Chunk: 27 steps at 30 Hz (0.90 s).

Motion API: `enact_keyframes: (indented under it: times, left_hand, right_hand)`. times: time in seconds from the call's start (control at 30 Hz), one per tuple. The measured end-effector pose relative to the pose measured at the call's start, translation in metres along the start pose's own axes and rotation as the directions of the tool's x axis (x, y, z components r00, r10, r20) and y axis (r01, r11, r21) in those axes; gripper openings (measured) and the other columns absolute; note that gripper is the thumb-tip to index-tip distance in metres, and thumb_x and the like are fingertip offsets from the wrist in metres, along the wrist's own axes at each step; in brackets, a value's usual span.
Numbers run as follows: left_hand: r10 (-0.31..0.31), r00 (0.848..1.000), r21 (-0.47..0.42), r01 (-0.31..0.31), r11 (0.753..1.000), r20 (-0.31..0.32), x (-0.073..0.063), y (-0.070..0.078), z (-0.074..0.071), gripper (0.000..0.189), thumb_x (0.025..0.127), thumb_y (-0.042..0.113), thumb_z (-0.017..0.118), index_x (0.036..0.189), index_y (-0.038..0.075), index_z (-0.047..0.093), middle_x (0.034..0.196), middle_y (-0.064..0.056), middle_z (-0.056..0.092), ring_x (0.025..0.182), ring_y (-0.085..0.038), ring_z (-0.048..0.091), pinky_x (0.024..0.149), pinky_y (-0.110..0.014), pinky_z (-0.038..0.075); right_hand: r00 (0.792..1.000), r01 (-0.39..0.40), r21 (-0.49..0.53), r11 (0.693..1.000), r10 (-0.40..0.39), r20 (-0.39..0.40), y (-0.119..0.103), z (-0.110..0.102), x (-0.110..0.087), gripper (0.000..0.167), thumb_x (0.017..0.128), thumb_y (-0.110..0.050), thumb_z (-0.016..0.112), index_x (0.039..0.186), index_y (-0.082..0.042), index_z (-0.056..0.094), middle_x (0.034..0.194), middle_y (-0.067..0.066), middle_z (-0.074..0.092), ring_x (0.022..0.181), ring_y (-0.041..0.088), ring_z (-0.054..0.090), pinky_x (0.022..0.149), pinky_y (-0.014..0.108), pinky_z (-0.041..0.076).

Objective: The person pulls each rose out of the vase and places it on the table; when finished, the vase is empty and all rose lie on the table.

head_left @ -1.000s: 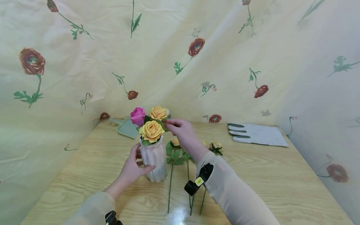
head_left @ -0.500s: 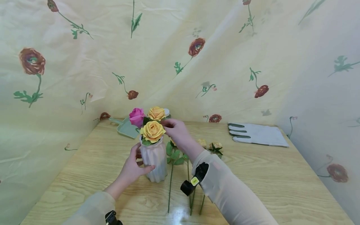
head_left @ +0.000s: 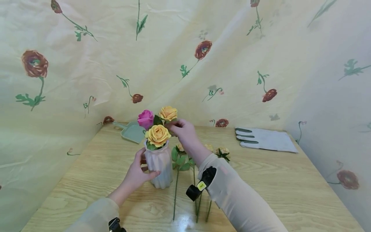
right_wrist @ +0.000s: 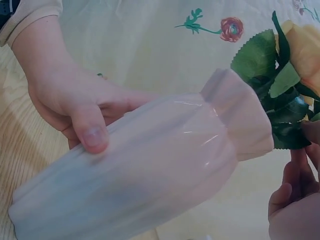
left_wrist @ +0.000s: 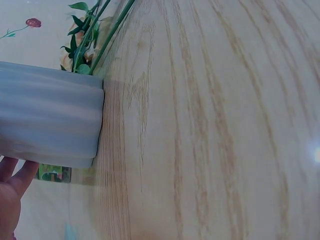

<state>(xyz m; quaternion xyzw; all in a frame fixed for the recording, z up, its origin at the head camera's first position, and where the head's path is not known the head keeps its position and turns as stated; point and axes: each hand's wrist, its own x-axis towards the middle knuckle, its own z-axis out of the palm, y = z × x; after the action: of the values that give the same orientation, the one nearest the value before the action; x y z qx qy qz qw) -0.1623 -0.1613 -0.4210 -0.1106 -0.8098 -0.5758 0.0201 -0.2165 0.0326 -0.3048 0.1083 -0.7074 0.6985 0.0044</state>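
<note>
A pale, fluted vase (head_left: 160, 166) stands on the wooden table, and my left hand (head_left: 136, 172) grips its side, thumb across the front. In it are a magenta rose (head_left: 146, 119), a front yellow rose (head_left: 157, 135) and a rear yellow-orange rose (head_left: 168, 113). Just below that rear bloom, the fingers of my right hand (head_left: 186, 135) pinch its stem. The right wrist view shows the vase's flared rim (right_wrist: 245, 120), with dark green leaves (right_wrist: 255, 57) above it and part of the right hand (right_wrist: 300, 200) at the edge. The stems inside the vase are hidden.
Several yellow roses (head_left: 222, 151) with long stems lie on the table right of the vase, partly behind my right forearm. A pale green dustpan (head_left: 131, 132) lies at the back left, a grey-white glove (head_left: 266, 138) at the back right. Flower-printed cloth hangs behind.
The rear yellow-orange rose has risen and shifted slightly right with my right hand at it; the magenta rose has shifted right too. My left hand keeps its grip on the vase.
</note>
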Motion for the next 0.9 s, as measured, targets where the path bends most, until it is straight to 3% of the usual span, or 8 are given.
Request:
enact_keyframes:
  times: [0.17,0.43,0.63,0.9]
  left_hand:
    - [-0.009,1.0,0.005,0.009,1.0,-0.001,0.001,0.0,0.0,0.091,0.073,0.015,0.081,0.143,0.014,0.022,0.116,-0.016,0.043,0.106,-0.03,0.048,0.091,-0.045,0.047]
    - [-0.014,1.0,0.01,0.014,1.0,0.008,0.002,0.001,-0.001,0.092,0.073,0.016,0.081,0.143,0.013,0.021,0.117,-0.015,0.043,0.107,-0.029,0.047,0.092,-0.045,0.046]
    - [-0.014,1.0,0.024,0.014,1.0,0.002,0.001,0.001,-0.001,0.092,0.073,0.017,0.081,0.143,0.013,0.021,0.116,-0.015,0.043,0.106,-0.03,0.048,0.091,-0.046,0.047]
    - [-0.027,1.0,0.01,0.027,1.0,0.0,0.001,0.002,-0.001,0.091,0.073,0.016,0.081,0.142,0.012,0.022,0.117,-0.016,0.043,0.107,-0.03,0.047,0.092,-0.045,0.046]
  right_hand:
    - [0.998,0.047,0.031,0.998,-0.046,-0.04,-0.006,-0.004,0.003,0.012,0.087,-0.012,0.063,0.092,-0.001,0.064,0.087,0.0,0.06,0.08,0.014,0.052,0.067,0.027,0.042]
    - [0.997,0.077,0.084,0.994,-0.075,-0.027,-0.014,-0.008,0.003,0.005,0.089,-0.008,0.062,0.09,-0.004,0.058,0.084,-0.001,0.055,0.079,0.013,0.05,0.068,0.027,0.044]
    - [0.998,0.057,0.156,0.986,-0.057,-0.002,-0.018,-0.009,0.004,0.013,0.089,-0.004,0.062,0.084,-0.008,0.05,0.084,0.001,0.053,0.085,0.013,0.054,0.076,0.027,0.047]
    - [0.997,0.039,0.359,0.932,-0.061,0.051,-0.025,-0.009,0.002,0.016,0.091,0.002,0.056,0.089,-0.011,0.048,0.083,0.0,0.048,0.088,0.014,0.053,0.08,0.029,0.047]
